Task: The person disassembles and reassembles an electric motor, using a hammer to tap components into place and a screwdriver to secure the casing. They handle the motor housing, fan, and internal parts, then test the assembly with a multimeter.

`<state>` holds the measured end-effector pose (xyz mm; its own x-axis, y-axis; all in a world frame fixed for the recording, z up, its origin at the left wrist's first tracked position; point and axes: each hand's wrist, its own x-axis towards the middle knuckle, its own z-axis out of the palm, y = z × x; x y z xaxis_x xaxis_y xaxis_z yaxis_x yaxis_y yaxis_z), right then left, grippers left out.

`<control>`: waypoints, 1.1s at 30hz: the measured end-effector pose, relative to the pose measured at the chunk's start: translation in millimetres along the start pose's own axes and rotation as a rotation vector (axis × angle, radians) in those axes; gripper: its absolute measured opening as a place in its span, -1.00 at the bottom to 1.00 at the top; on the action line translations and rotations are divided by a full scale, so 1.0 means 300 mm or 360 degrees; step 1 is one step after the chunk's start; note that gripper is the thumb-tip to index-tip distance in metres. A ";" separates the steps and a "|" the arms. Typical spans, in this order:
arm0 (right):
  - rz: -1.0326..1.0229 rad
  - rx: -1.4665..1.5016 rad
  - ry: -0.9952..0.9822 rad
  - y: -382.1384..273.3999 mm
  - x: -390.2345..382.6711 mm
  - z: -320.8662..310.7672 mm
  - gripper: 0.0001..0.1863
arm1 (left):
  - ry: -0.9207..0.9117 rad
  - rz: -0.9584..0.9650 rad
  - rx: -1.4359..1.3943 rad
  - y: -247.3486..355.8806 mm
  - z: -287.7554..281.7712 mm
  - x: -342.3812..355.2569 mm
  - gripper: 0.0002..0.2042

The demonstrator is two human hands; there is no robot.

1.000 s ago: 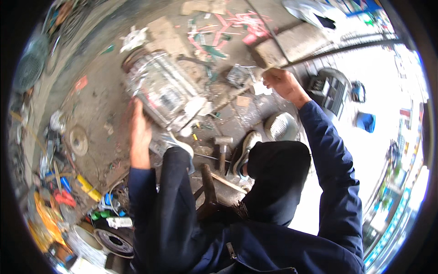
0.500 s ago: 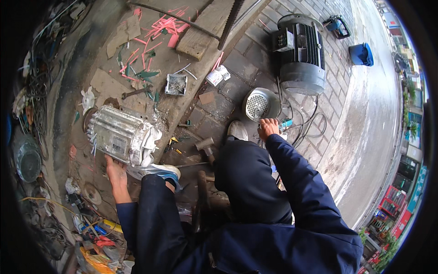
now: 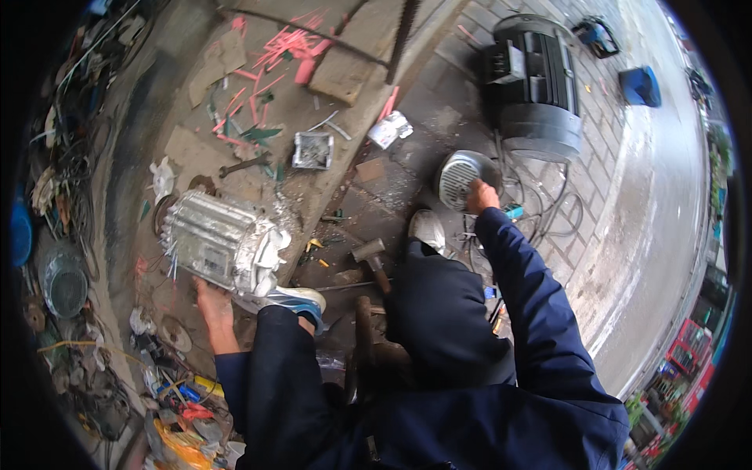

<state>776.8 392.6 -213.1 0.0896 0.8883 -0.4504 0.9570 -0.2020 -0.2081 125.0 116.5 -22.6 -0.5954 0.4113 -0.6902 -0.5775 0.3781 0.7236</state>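
A silvery-white electric motor with a ribbed housing lies on its side at the left. My left hand is against its near lower edge, the fingers curled under the housing and partly hidden. To the right, a grey round fan cover with a perforated bottom sits hollow side up on the paving. At its near right rim is my right hand, slightly blurred, its fingers closed and reaching inside. Whatever those fingers hold is hidden. A hammer lies between my feet.
A larger dark motor stands beyond the fan cover, with loose cables nearby. A metal box, a wrench, a wooden block and pink strips lie ahead. Clutter lines the left; a blue bucket is far right.
My right hand has moved from the near edge of the fan cover farther in over its rim. The left hand stays at the motor. The whole view has shifted slightly.
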 end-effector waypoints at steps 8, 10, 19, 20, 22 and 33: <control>-0.0345 -0.0354 0.0030 -0.041 0.060 0.081 -0.52 | 0.0038 0.0090 -0.0021 -0.001 0.043 -0.068 -0.25; -0.0258 -0.0384 -0.0057 -0.052 0.058 0.056 -0.55 | 0.0012 0.0159 -0.0058 0.000 0.055 -0.078 -0.24; -0.0302 0.0076 0.0190 -0.274 -0.010 -0.344 -0.76 | 0.0069 0.0161 -0.0068 -0.024 0.067 -0.067 -0.23; -0.0319 0.0496 0.0195 -0.342 -0.026 -0.408 -0.75 | 0.0144 0.0198 -0.0095 -0.034 0.074 -0.063 -0.22; -0.0326 0.1023 -0.0041 -0.506 -0.051 -0.522 -0.74 | 0.0137 0.0187 -0.0123 -0.041 0.075 -0.060 -0.20; -0.0096 0.2022 -0.0392 -1.226 0.084 -0.510 -0.74 | 0.0142 0.0183 -0.0099 -0.042 0.077 -0.066 -0.23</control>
<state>469.2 552.6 -15.0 -0.1269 0.8383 -0.5302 0.0154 -0.5328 -0.8461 156.8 122.8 -17.8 -0.7054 0.3723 -0.6032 -0.5346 0.2793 0.7976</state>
